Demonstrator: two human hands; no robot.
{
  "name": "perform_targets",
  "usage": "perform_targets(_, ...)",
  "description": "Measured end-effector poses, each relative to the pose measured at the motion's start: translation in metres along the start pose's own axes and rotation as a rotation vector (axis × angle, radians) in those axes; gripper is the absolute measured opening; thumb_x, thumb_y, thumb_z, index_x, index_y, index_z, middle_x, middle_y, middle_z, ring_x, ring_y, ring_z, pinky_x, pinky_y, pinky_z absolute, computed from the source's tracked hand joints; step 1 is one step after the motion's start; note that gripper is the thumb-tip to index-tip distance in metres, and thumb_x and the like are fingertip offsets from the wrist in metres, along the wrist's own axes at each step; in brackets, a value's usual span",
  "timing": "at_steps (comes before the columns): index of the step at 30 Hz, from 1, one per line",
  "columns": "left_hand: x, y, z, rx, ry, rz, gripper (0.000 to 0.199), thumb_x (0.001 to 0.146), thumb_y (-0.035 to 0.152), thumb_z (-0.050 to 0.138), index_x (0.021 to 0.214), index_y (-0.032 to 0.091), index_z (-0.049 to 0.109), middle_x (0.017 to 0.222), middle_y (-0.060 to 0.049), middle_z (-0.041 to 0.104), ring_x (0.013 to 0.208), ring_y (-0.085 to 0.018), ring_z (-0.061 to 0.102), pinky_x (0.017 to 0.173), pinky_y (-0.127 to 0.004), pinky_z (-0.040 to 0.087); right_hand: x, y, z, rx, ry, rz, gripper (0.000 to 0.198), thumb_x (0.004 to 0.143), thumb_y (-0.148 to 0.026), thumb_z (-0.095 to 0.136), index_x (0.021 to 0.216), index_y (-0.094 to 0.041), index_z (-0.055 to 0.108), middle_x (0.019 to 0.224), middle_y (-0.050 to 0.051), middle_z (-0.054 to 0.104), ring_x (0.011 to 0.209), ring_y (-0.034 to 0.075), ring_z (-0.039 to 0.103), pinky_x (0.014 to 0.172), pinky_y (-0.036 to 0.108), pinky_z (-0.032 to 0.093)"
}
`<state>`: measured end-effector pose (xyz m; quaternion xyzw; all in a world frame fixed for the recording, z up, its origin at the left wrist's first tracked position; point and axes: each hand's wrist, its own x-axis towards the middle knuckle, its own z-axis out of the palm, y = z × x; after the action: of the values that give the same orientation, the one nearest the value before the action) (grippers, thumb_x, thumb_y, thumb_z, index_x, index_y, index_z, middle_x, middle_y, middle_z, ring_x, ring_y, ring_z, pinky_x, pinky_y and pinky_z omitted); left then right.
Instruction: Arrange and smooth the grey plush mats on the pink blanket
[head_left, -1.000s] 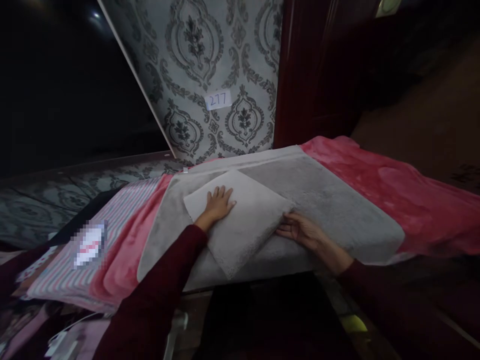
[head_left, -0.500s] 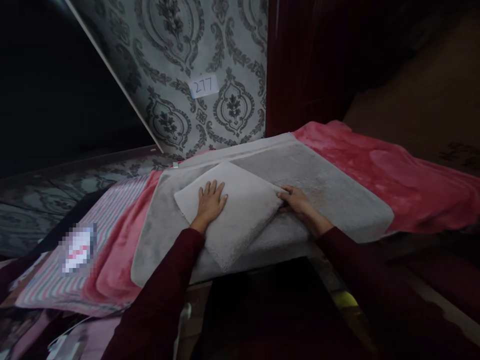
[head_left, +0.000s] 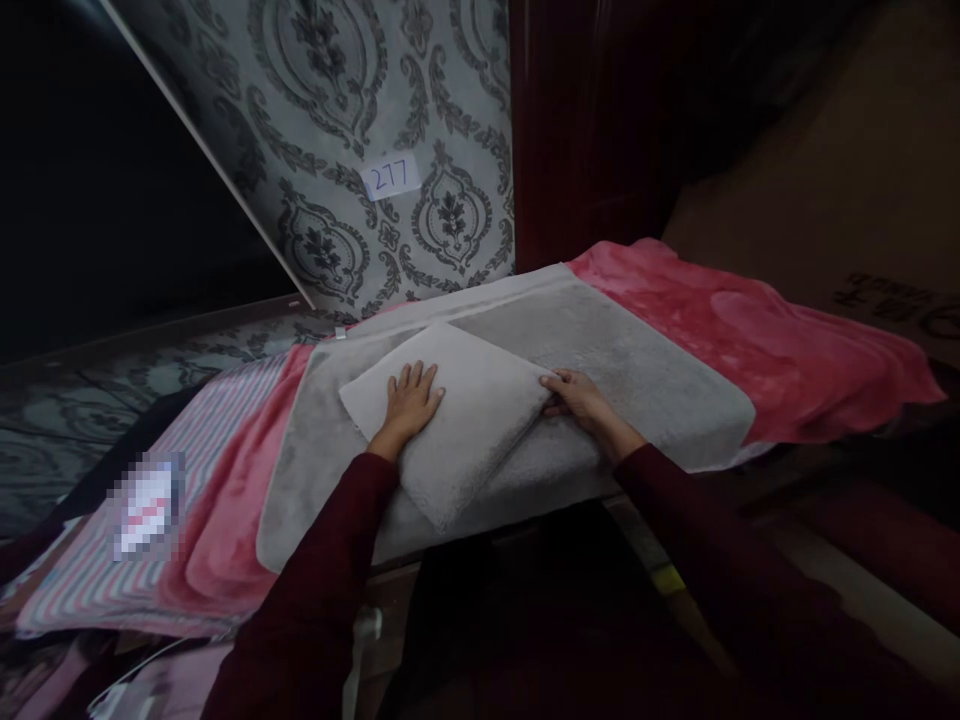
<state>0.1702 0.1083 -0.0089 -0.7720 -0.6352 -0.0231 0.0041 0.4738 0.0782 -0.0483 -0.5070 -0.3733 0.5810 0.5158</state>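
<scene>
- A grey plush cover (head_left: 637, 350) with rounded corners lies across soft pink fleece (head_left: 780, 340), beside a striped cloth (head_left: 217, 450).
- A pale square of cloth (head_left: 472, 410), matte on top and fuzzy along its lower edge, sits diamondwise on the cover.
- The left hand (head_left: 409, 403) rests flat on the pale square, fingers spread.
- The right hand (head_left: 589, 400) pinches its right corner between the fingers.

Dim, greyish light is lying over the scene. The folded pale cloth (head_left: 457, 415) is catching the most brightness, while the patterned wallpaper (head_left: 322, 240) is showing softly. Deep shadow is swallowing the dark panel (head_left: 135, 190) at upper left and the lower middle. Wide-angle distortion is stretching the edges; a pixel mosaic is obscuring part of the striped cloth (head_left: 202, 430).
</scene>
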Motion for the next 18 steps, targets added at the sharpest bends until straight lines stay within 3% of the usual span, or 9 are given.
perform_targets(4,-0.028,0.018,-0.010,-0.097,-0.061,0.076,0.062,0.104,0.044,0.041,0.160,0.018,0.039,0.170,-0.016,0.030,0.158,-0.033,0.024,0.126,-0.054,0.024,-0.002,0.001,0.000,0.032,0.002,0.006,0.009,0.093,-0.015,0.064,0.084,-0.016,0.064,0.064,0.001,0.061,0.051,0.013,0.059,0.045,0.023,0.056)
perform_targets(8,-0.081,0.054,-0.003,-0.143,0.018,0.326,0.075,0.095,0.048,0.060,0.161,0.023,0.036,0.171,-0.016,0.028,0.156,-0.035,0.029,0.124,-0.057,0.028,-0.001,0.002,-0.001,0.066,0.013,0.011,0.011,0.096,-0.020,0.062,0.086,-0.017,0.063,0.063,0.000,0.061,0.048,0.013,0.058,0.045,0.023,0.055)
perform_targets(11,-0.108,0.076,0.008,-0.108,0.079,0.369,0.077,0.090,0.037,0.068,0.159,0.023,0.038,0.168,-0.017,0.034,0.153,-0.038,0.034,0.121,-0.060,0.033,0.000,0.003,-0.003,0.092,0.018,0.009,0.009,0.097,-0.022,0.064,0.089,-0.018,0.063,0.068,0.001,0.063,0.049,0.013,0.059,0.045,0.023,0.056)
perform_targets(18,-0.104,0.074,0.012,-0.191,0.100,0.321,0.050,0.094,0.020,0.054,0.144,0.016,0.056,0.152,-0.017,0.056,0.144,-0.031,0.050,0.118,-0.049,0.044,-0.001,0.003,-0.004,0.120,0.023,0.016,0.014,0.101,-0.026,0.057,0.093,-0.016,0.062,0.074,0.005,0.065,0.051,0.016,0.062,0.047,0.028,0.059)
